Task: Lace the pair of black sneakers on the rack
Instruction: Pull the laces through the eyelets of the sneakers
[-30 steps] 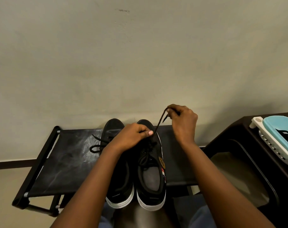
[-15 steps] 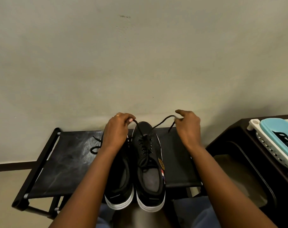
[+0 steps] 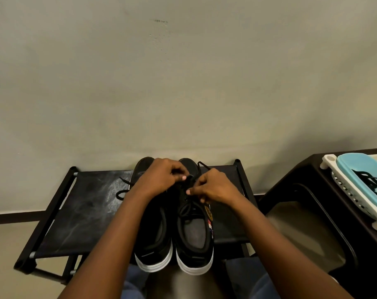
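both hands, left [image 3: 159,180] and right [image 3: 215,186], pinching lace [image 3: 188,209] over right sneaker [image 3: 194,229] on rack [image 3: 80,212].

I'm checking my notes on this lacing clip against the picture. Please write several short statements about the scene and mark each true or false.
1. Both sneakers stand on the black rack, toes toward the wall. True.
2. The left hand rests on the blue tray. False: it works at the lace of the right-side sneaker.
3. The right hand is at that same sneaker. True.
4. The left-side sneaker has a red sole. False: white.
5. A black lace lies in the blue tray. True.
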